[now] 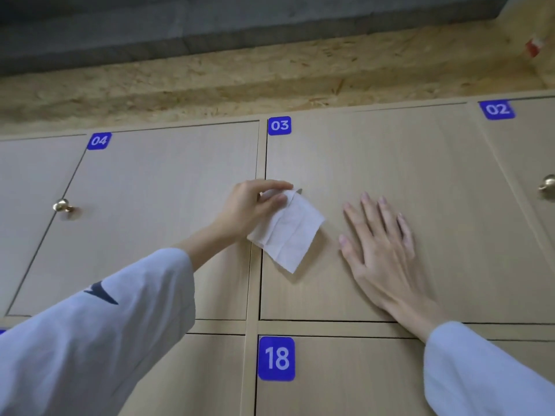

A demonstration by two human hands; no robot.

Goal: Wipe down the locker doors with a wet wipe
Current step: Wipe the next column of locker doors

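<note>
Pale wooden locker doors fill the view, each with a blue number tag. My left hand (pixel 252 207) pinches the top corner of a white wet wipe (pixel 286 234), which hangs against the left edge of the door marked 03 (pixel 390 163). The wipe covers the spot where that door's knob would be; I cannot see the knob. My right hand (pixel 381 250) lies flat on door 03 to the right of the wipe, fingers straight and spread, palm pressing the wood.
Door 04 (pixel 156 205) is on the left with a brass knob (pixel 62 205). Door 02 (pixel 528 151) is on the right with its own knob (pixel 548 186). Door 18 (pixel 345 379) sits below. A chipboard strip (pixel 270 82) runs above the lockers.
</note>
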